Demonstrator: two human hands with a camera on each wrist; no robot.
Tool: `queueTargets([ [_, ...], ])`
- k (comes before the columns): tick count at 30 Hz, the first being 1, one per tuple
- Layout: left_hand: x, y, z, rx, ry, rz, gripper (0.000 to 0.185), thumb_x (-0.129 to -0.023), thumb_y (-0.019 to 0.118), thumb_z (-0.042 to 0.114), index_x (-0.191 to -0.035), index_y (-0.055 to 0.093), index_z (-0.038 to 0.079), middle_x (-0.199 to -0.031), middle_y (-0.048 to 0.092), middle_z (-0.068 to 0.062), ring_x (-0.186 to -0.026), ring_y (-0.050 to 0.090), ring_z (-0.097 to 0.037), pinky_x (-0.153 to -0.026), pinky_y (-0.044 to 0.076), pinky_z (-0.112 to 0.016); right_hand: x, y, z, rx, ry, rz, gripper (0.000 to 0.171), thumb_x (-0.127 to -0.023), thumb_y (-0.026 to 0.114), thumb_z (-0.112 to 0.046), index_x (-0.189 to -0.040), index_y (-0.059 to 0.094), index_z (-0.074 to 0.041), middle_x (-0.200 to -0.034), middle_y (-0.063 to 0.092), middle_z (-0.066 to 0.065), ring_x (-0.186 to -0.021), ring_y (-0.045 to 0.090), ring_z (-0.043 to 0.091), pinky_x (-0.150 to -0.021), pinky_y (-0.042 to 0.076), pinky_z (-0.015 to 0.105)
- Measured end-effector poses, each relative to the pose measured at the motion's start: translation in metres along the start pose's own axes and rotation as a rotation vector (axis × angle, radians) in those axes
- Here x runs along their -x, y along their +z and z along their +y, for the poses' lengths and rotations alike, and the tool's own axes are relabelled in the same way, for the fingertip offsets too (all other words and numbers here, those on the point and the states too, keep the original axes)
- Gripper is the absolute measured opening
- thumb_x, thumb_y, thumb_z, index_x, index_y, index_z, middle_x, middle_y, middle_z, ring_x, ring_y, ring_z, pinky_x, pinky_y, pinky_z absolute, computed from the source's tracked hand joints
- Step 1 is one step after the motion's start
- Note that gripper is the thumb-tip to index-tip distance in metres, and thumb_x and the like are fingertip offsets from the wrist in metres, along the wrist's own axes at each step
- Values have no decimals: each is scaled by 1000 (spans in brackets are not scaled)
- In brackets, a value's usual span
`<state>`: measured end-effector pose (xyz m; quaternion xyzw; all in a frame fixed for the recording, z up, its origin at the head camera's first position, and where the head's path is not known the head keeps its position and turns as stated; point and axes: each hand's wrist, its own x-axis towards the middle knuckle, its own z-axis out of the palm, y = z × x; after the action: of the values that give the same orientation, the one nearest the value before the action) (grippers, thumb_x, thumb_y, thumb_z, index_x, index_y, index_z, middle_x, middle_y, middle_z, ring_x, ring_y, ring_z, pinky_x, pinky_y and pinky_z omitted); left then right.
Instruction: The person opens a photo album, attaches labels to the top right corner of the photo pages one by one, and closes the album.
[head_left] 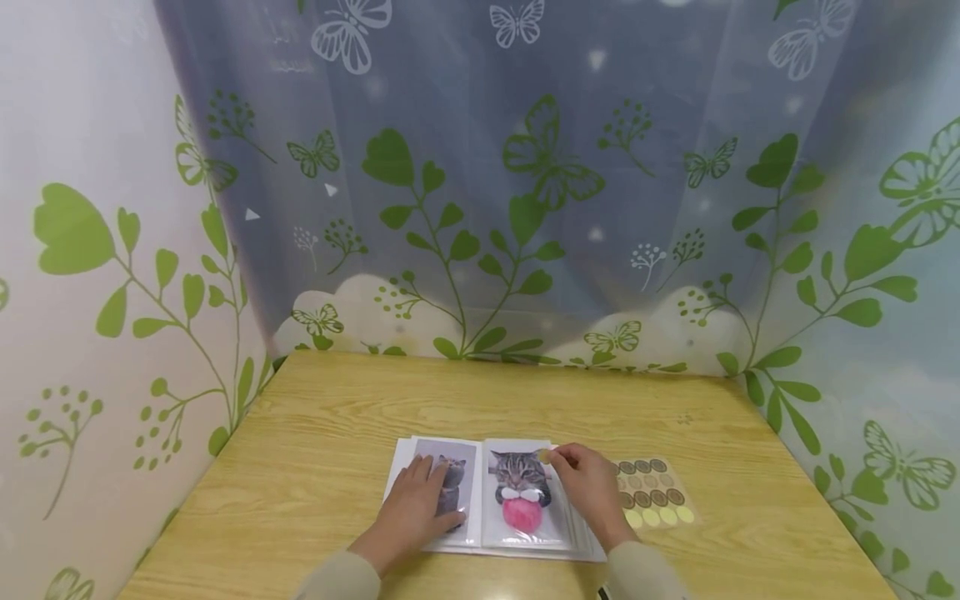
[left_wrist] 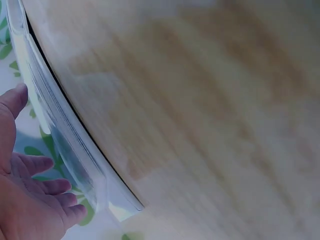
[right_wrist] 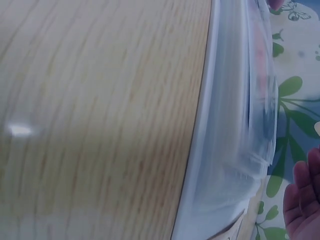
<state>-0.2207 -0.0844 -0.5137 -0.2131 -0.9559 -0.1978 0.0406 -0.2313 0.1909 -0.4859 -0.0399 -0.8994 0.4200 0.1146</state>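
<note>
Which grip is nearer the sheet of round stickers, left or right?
Right. The right grip is close beside the left edge of the sheet; the left grip is farther off, over the left page of the album.

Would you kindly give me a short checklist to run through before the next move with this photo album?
1. Album open on the table: ok.
2. Left hand resting on the left page: ok.
3. Right hand pinching a round sticker: ok.
4. Sticker at the upper right corner of the cat photo: ok.
5. Sticker stuck down: cannot tell; partly hidden.
6. Sticker sheet right of the album: ok.
</note>
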Motion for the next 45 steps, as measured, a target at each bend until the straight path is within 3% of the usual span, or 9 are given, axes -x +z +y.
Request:
queueTargets([
  [7, 12, -1, -3, 42, 7, -11, 81, -88, 72, 44, -139, 46, -12, -143, 41, -35, -136, 35, -50, -114, 28, -56, -2, 13, -6, -18, -19, -24, 17, -93, 69, -26, -89, 74, -11, -75, 63, -3, -68, 54, 13, -62, 48, 30],
  [12, 16, -1, -7, 19, 1, -8, 78, -87, 72, 44, -135, 49, -13, -141, 45, -34, -133, 41, -47, -111, 34, -54, -5, 21, -8, 14, -26, -43, 17, -93, 68, -28, -89, 74, -13, -78, 65, -4, -71, 55, 13, -65, 49, 31],
  [22, 17, -3, -9, 27, 14, -2, 79, -83, 76, 43, -132, 52, -13, -139, 46, -32, -131, 43, -47, -109, 36, -55, -9, 30, -17, 24, -66, -87, 19, -94, 67, -31, -91, 74, -13, -80, 65, -5, -73, 55, 12, -71, 50, 33],
  [45, 19, -5, -8, 5, -8, -67, 81, -82, 77, 44, -132, 51, -15, -140, 44, -32, -132, 42, -46, -109, 36, -54, -27, 66, -38, 79, -150, -162, 17, -95, 67, -29, -88, 73, -14, -76, 63, -6, -70, 53, 12, -67, 48, 32],
])
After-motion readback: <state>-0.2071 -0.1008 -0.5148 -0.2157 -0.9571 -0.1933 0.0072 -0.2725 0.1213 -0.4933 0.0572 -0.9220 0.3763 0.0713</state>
